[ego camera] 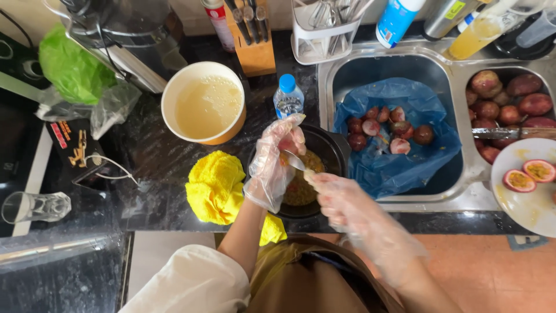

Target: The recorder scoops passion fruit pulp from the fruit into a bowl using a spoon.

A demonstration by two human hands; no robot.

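Both my hands wear thin clear plastic gloves and work over a black bowl of yellow-orange pulp at the counter's front edge. My left hand is cupped above the bowl's left side around what looks like a passion fruit half, mostly hidden by the glove. My right hand holds a metal spoon whose tip reaches into my left hand.
A blue bag with emptied fruit shells lies in the left sink. Whole passion fruits fill the right sink, and a white plate carries cut halves. An orange bowl of juice, a small water bottle and a yellow cloth sit on the counter.
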